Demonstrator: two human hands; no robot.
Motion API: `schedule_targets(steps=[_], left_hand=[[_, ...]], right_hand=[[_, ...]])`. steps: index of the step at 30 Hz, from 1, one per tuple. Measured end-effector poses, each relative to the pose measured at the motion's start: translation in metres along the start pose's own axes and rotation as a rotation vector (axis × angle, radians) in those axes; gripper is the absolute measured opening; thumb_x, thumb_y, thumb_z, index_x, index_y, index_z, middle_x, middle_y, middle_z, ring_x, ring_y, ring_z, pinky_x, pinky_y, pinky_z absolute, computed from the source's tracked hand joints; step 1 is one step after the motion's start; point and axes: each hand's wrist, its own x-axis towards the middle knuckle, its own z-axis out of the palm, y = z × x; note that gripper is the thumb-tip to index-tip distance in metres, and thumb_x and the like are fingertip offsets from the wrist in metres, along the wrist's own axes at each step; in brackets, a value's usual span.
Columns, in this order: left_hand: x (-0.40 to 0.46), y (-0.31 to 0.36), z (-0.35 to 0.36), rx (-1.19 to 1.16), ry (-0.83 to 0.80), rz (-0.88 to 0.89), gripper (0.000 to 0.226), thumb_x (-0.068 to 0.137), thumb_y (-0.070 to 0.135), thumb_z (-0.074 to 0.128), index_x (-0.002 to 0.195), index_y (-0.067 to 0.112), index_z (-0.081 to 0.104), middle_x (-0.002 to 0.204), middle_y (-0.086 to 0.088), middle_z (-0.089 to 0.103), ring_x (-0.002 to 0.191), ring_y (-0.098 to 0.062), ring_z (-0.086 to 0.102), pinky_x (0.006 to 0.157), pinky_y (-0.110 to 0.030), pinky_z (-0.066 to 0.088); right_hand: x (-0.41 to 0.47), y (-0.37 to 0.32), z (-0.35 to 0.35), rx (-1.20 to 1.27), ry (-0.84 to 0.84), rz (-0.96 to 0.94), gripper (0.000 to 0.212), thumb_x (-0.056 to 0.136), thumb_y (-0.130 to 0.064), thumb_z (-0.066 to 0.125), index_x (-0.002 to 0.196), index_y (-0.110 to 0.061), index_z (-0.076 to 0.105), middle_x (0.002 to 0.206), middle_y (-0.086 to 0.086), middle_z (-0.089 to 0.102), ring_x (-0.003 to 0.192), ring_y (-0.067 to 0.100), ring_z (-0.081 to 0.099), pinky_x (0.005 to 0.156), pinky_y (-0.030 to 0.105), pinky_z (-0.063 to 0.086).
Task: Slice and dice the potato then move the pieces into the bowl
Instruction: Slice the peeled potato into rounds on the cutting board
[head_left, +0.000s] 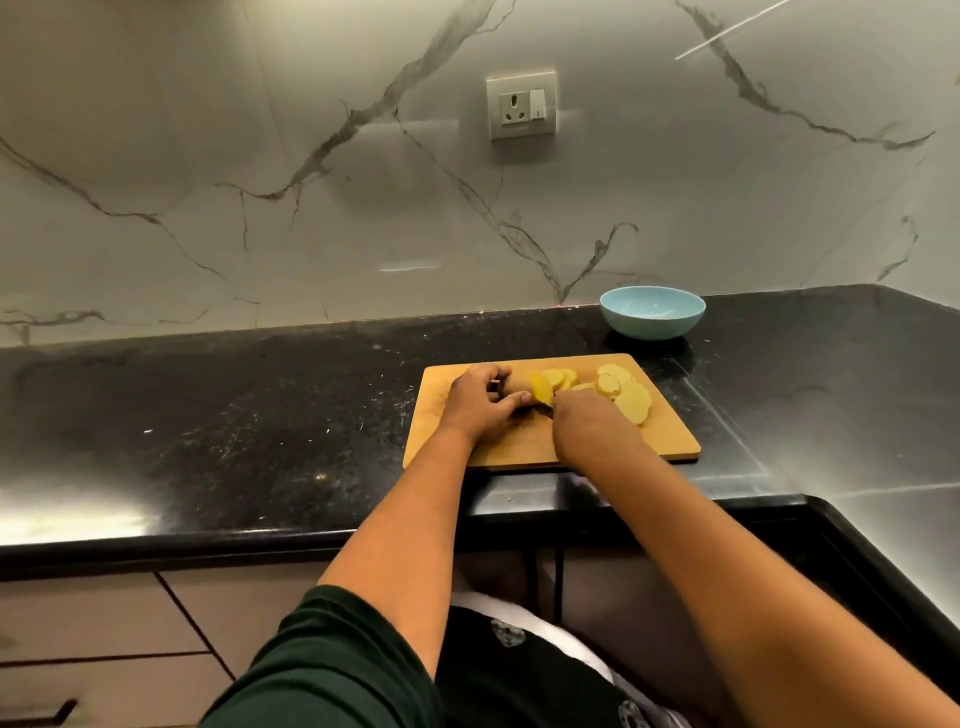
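A wooden cutting board (670, 439) lies on the black counter. Several pale yellow potato slices (631, 397) lie fanned across its far right part. My left hand (480, 402) curls over the uncut end of the potato (540, 389) at the board's middle, thumb and fingers gripping it. My right hand (587, 421) sits just right of it, fingers curled down, apparently round a knife whose dark tip (543, 411) barely shows by the potato. A light blue bowl (653, 312) stands beyond the board by the wall.
The black stone counter (234, 431) stretches left and wraps round to the right (857, 405). A marble wall with a socket (522, 106) rises behind. Drawer fronts (104, 634) lie below the counter edge.
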Motion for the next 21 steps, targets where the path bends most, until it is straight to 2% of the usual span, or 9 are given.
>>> schedule_targets(steps=[4,7,10,12,16,18,21], left_hand=[[-0.001,-0.001,-0.002,-0.015,-0.018,-0.022,0.056,0.084,0.028,0.078,0.133,0.011,0.057,0.132,-0.007,0.058,0.108,-0.015,0.059,0.091,-0.024,0.051],[-0.001,0.0,-0.003,-0.033,-0.024,-0.041,0.059,0.084,0.027,0.077,0.136,0.011,0.055,0.136,-0.007,0.056,0.115,-0.019,0.059,0.096,-0.028,0.052],[-0.002,0.0,-0.003,-0.041,-0.029,-0.048,0.06,0.084,0.027,0.077,0.137,0.012,0.055,0.137,-0.007,0.056,0.117,-0.019,0.058,0.094,-0.024,0.049],[-0.003,0.001,-0.002,-0.057,-0.02,-0.05,0.061,0.083,0.027,0.078,0.137,0.013,0.055,0.137,-0.007,0.057,0.116,-0.018,0.059,0.092,-0.022,0.049],[-0.005,0.0,-0.002,-0.074,0.014,-0.044,0.059,0.082,0.027,0.079,0.135,0.013,0.057,0.133,-0.005,0.059,0.11,-0.013,0.058,0.082,-0.011,0.046],[-0.005,-0.001,-0.001,-0.067,0.024,-0.047,0.059,0.081,0.028,0.079,0.134,0.013,0.058,0.132,-0.004,0.061,0.111,-0.013,0.058,0.077,-0.007,0.043],[-0.001,-0.004,-0.001,-0.071,0.033,-0.057,0.059,0.081,0.03,0.08,0.133,0.012,0.059,0.131,-0.004,0.062,0.114,-0.015,0.058,0.083,-0.012,0.044]], right_hand=[[-0.005,0.031,-0.021,0.0,-0.056,0.044,0.03,0.096,-0.018,0.055,0.124,-0.008,0.06,0.111,0.011,0.061,0.1,0.026,0.057,0.088,0.033,0.048],[-0.007,0.047,-0.026,0.229,0.073,0.08,0.031,0.098,-0.018,0.053,0.127,-0.012,0.062,0.113,0.011,0.065,0.096,0.022,0.06,0.082,0.029,0.049],[-0.009,0.04,-0.011,0.474,0.253,0.066,0.035,0.099,-0.018,0.053,0.133,-0.015,0.058,0.12,0.009,0.065,0.09,0.016,0.057,0.076,0.023,0.044],[-0.011,0.028,0.006,0.541,0.314,0.018,0.034,0.099,-0.017,0.051,0.132,-0.015,0.059,0.115,0.009,0.068,0.085,0.014,0.058,0.074,0.021,0.046],[-0.006,0.014,0.034,0.499,0.331,-0.017,0.036,0.098,-0.016,0.049,0.133,-0.014,0.058,0.108,0.011,0.069,0.089,0.022,0.065,0.079,0.029,0.053],[-0.004,0.01,0.04,0.447,0.348,-0.03,0.037,0.099,-0.015,0.047,0.135,-0.013,0.056,0.108,0.013,0.069,0.094,0.025,0.064,0.08,0.03,0.051],[-0.002,0.005,0.043,0.383,0.367,-0.048,0.04,0.1,-0.013,0.042,0.139,-0.016,0.052,0.105,0.013,0.069,0.094,0.027,0.063,0.071,0.026,0.042]])
